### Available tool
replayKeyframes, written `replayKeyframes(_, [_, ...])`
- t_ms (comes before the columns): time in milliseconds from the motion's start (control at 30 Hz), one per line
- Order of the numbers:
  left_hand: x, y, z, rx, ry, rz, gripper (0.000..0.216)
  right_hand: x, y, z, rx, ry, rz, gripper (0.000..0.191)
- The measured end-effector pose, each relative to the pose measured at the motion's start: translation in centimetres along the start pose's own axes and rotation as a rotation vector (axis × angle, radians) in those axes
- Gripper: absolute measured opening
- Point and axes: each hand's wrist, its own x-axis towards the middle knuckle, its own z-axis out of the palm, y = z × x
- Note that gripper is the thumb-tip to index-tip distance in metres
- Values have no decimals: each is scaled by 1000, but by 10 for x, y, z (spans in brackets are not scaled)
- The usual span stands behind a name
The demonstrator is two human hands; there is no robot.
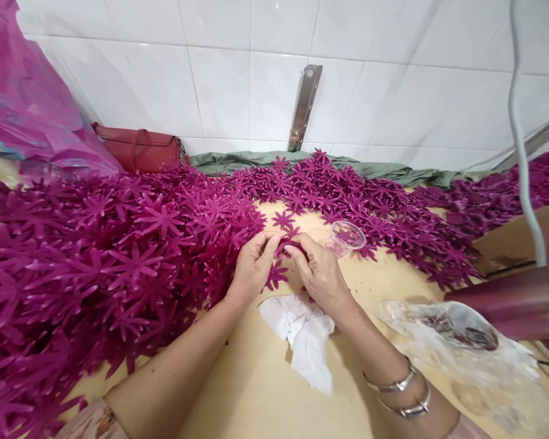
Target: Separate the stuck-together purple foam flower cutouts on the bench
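Note:
My left hand and my right hand meet over the middle of the table. Between their pinched fingertips is a magenta flower-shaped piece with narrow petals, partly covered by the fingers. Just beyond the fingertips lies a loose magenta flower piece, and another flower piece rests below them. Right of my right hand stands a small clear plastic cup with some pinkish content. A crumpled white tissue lies on the table beneath my wrists.
A large heap of magenta flower pieces covers the left side, and another pile stretches along the back. A red purse sits by the tiled wall. At right are a clear plastic bag, a purple cylinder and a hanging white cable.

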Motion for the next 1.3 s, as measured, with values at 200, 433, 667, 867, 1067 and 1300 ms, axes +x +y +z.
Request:
replayKeyframes(200, [0,3,0,-145,0,-149,41,4,6,-2,84,129,-106,13])
replayKeyframes(433, [4,-2,-5,-233,-29,-159,33,2,7,-3,22,191,-167,50])
replayKeyframes(667, [0,-1,-3,-196,-76,-143,25,2,0,-5,-1,321,-176,15])
replayKeyframes(867, [-1,-1,-2,-259,-78,-151,34,3,3,-2,56,306,-131,11])
replayKeyframes(1067, [-2,0,-1,-173,-91,-154,31,1,-2,-1,83,290,-128,11])
replayKeyframes(1300, [-4,2,1,-304,-142,-168,45,2,1,-2,84,318,-119,8])
